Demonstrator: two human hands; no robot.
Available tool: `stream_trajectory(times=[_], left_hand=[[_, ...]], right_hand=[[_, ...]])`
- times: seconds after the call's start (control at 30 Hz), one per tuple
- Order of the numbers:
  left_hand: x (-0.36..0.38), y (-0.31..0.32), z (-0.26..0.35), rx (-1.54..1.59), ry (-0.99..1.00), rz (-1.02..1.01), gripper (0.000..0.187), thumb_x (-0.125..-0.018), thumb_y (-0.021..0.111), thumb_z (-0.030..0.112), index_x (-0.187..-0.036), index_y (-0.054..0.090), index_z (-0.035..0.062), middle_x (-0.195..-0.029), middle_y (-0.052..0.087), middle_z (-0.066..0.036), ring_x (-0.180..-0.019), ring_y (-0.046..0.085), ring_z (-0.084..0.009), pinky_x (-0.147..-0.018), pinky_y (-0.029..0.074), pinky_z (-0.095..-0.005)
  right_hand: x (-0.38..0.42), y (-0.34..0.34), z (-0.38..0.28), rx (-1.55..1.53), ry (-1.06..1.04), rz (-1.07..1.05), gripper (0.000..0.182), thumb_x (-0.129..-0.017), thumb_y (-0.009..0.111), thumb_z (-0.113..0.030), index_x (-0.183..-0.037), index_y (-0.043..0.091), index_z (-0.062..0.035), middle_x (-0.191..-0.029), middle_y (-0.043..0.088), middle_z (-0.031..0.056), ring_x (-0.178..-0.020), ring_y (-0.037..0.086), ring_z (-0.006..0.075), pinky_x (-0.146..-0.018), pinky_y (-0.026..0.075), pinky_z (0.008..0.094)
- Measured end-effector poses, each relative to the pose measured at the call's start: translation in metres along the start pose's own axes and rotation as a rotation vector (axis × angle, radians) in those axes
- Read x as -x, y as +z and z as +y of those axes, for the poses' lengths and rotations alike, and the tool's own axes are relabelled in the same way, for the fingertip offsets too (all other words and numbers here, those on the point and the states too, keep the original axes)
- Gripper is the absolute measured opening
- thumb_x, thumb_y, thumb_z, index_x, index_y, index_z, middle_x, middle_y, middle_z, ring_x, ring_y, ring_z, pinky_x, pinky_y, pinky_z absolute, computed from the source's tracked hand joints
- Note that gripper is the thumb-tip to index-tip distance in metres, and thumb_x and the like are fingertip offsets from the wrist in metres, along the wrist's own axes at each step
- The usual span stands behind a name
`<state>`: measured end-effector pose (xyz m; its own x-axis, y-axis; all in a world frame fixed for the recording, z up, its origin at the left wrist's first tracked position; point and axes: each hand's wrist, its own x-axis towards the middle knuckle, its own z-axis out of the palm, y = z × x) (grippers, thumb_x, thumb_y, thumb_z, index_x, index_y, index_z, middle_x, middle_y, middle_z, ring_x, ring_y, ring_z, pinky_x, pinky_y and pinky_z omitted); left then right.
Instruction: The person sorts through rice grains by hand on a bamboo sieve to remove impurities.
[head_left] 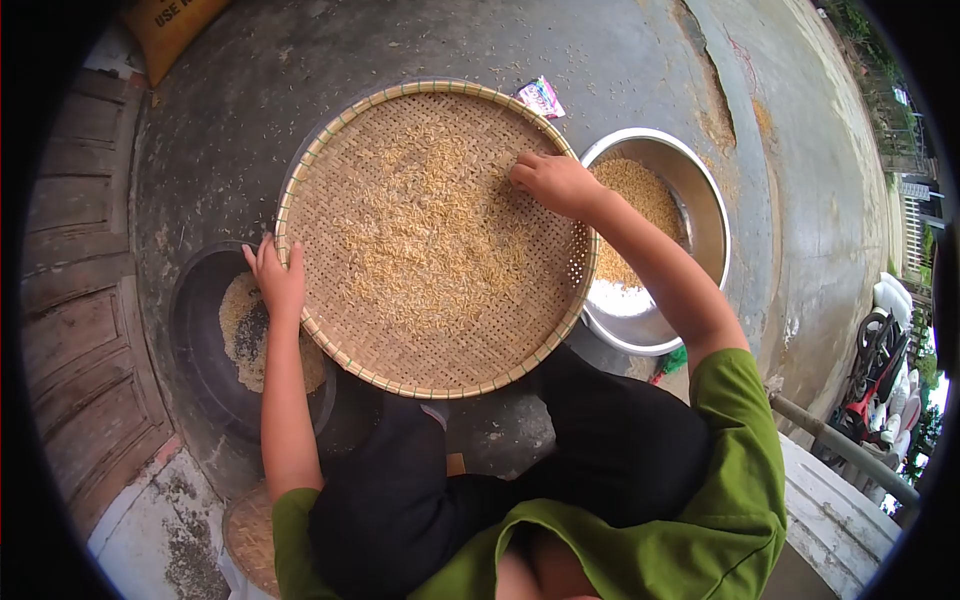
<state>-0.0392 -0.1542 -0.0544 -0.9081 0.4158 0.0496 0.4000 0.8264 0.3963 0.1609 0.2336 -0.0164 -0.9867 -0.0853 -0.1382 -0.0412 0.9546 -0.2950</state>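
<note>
A round woven bamboo winnowing tray (350,335) with a bound rim sits in front of me above my knees. Unhusked rice grains (435,245) are spread thinly over its middle. My left hand (277,280) grips the tray's left rim, its thumb over the edge. Over the right part of the tray, my right hand (553,182) is closed with fingertips together, pointing down near the weave; whatever they pinch is hidden. Beside the tray on the right, partly under my right forearm, stands a shiny metal basin (708,215) holding more grain (640,195).
On the left, a dark basin (195,330) holds pale grain. A small colourful packet (541,97) lies past the tray's far rim. Wooden doors (85,260) line the left side, with a yellow sack (165,35) at the top left. A motorbike (870,375) stands far right.
</note>
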Motion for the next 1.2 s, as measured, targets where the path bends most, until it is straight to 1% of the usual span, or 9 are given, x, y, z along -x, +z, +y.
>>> stream_trajectory(times=[0.1, 0.17, 0.23, 0.3, 0.47, 0.57, 0.63, 0.93, 1.2], left_hand=[[0.000, -0.001, 0.003, 0.012, -0.009, -0.008, 0.047, -0.082, 0.057, 0.028, -0.117, 0.047, -0.0022, -0.127, 0.043, -0.017, -0.130, 0.015, -0.0408, -0.105, 0.017, -0.0454], [0.000, -0.001, 0.003, 0.016, -0.015, -0.008, 0.047, -0.082, 0.057, 0.028, -0.117, 0.047, -0.0019, -0.127, 0.043, -0.017, -0.130, 0.015, -0.0403, -0.105, 0.017, -0.0450], [0.001, -0.001, 0.000, 0.015, -0.017, 0.004, 0.046, -0.082, 0.057, 0.028, -0.117, 0.048, -0.0019, -0.127, 0.043, -0.017, -0.130, 0.015, -0.0401, -0.105, 0.017, -0.0448], [0.001, 0.000, 0.001, 0.024, -0.015, 0.011, 0.046, -0.082, 0.057, 0.027, -0.117, 0.048, -0.0018, -0.127, 0.043, -0.017, -0.130, 0.015, -0.0399, -0.105, 0.017, -0.0445], [0.001, 0.001, 0.000, 0.012, -0.008, 0.011, 0.045, -0.083, 0.056, 0.028, -0.115, 0.049, -0.0031, -0.126, 0.044, -0.017, -0.130, 0.016, -0.0398, -0.105, 0.018, -0.0440], [0.001, -0.002, 0.004, -0.010, -0.016, -0.003, 0.045, -0.083, 0.055, 0.028, -0.115, 0.049, -0.0033, -0.126, 0.044, -0.017, -0.130, 0.016, -0.0399, -0.105, 0.018, -0.0446], [0.000, -0.001, 0.002, -0.006, -0.010, 0.004, 0.045, -0.083, 0.055, 0.029, -0.115, 0.049, -0.0032, -0.126, 0.044, -0.017, -0.130, 0.016, -0.0399, -0.105, 0.018, -0.0448], [0.000, -0.001, 0.002, -0.009, -0.008, -0.012, 0.047, -0.083, 0.056, 0.029, -0.116, 0.048, -0.0037, -0.126, 0.044, -0.017, -0.129, 0.017, -0.0399, -0.105, 0.018, -0.0445], [0.000, -0.001, 0.002, -0.015, -0.013, -0.008, 0.048, -0.083, 0.056, 0.029, -0.117, 0.047, -0.0037, -0.126, 0.044, -0.017, -0.130, 0.016, -0.0395, -0.105, 0.018, -0.0438]], right_hand=[[0.010, -0.009, -0.005, -0.018, 0.041, -0.015, 0.011, -0.083, 0.048, -0.015, -0.089, 0.052, -0.0066, -0.090, 0.053, 0.0091, -0.083, 0.057, 0.0271, -0.070, 0.047, 0.0387], [0.027, -0.029, -0.014, -0.161, 0.259, 0.159, 0.010, -0.083, 0.049, -0.014, -0.089, 0.053, -0.0067, -0.091, 0.055, 0.0083, -0.083, 0.058, 0.0264, -0.069, 0.047, 0.0380], [0.052, -0.045, -0.013, -0.139, 0.452, 0.286, 0.010, -0.083, 0.050, -0.014, -0.088, 0.055, -0.0062, -0.091, 0.055, 0.0084, -0.083, 0.058, 0.0272, -0.069, 0.048, 0.0377], [0.081, -0.038, 0.007, -0.050, 0.509, 0.303, 0.011, -0.085, 0.049, -0.015, -0.088, 0.056, -0.0061, -0.092, 0.055, 0.0092, -0.082, 0.057, 0.0290, -0.069, 0.047, 0.0371], [0.088, -0.025, 0.012, -0.008, 0.407, 0.354, 0.015, -0.085, 0.051, -0.015, -0.095, 0.059, -0.0081, -0.095, 0.056, 0.0090, -0.081, 0.058, 0.0287, -0.069, 0.048, 0.0362], [0.053, -0.029, -0.011, -0.183, 0.406, 0.316, 0.018, -0.082, 0.055, -0.015, -0.098, 0.060, -0.0078, -0.094, 0.057, 0.0087, -0.081, 0.059, 0.0263, -0.070, 0.048, 0.0352], [0.028, -0.023, -0.010, -0.409, 0.351, 0.191, 0.020, -0.079, 0.060, -0.016, -0.097, 0.059, -0.0067, -0.093, 0.057, 0.0093, -0.082, 0.059, 0.0245, -0.071, 0.048, 0.0342], [-0.007, -0.006, -0.005, -0.347, 0.269, 0.069, 0.016, -0.078, 0.060, -0.018, -0.087, 0.056, -0.0055, -0.088, 0.056, 0.0101, -0.081, 0.057, 0.0265, -0.072, 0.046, 0.0358], [-0.012, 0.002, -0.001, -0.227, 0.254, 0.055, 0.013, -0.080, 0.057, -0.018, -0.086, 0.054, -0.0074, -0.088, 0.055, 0.0092, -0.083, 0.057, 0.0281, -0.072, 0.045, 0.0375]])
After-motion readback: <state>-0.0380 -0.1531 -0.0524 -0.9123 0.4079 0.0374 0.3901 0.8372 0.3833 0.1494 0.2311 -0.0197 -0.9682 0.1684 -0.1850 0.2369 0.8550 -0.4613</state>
